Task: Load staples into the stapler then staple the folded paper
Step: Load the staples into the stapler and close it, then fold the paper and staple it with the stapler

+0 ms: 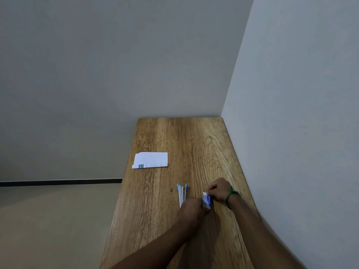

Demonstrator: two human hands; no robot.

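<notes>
Head view, table in a room corner.

- Both hands worked on one small staple box (207, 201), at about 5 o'clock on the table (194, 144).
- Right hand (218, 189) pinched the box's far end. Left hand (191, 207) curled round its near end. Green band (232, 195) on the right wrist.
- Stapler (182, 193) lay just beside the box at its 9 o'clock, swung open. Its near end was hidden under the left hand; contact there could not be told.
- Folded paper (150, 160) sat well apart at 10 o'clock, close to the table's left edge.

Materials and shapes:
- Box: thin card, blue and white, oblong, slightly crumpled.
- Stapler: two slim bright metal rails in a narrow V, blue plastic at the far tips.
- Paper: white, flat rectangle, one torn or dog-eared corner, printed strip along the near side.
- Table: wood-grain surface, matte, long and narrow.

Likely risks:
- Pulling hard on the flap could jerk the box open and scatter or snap the staple strip.
- The left forearm sat close to the open stapler; a nudge could spin it or close it before loading.
- The paper near the edge might slide off if brushed.
</notes>
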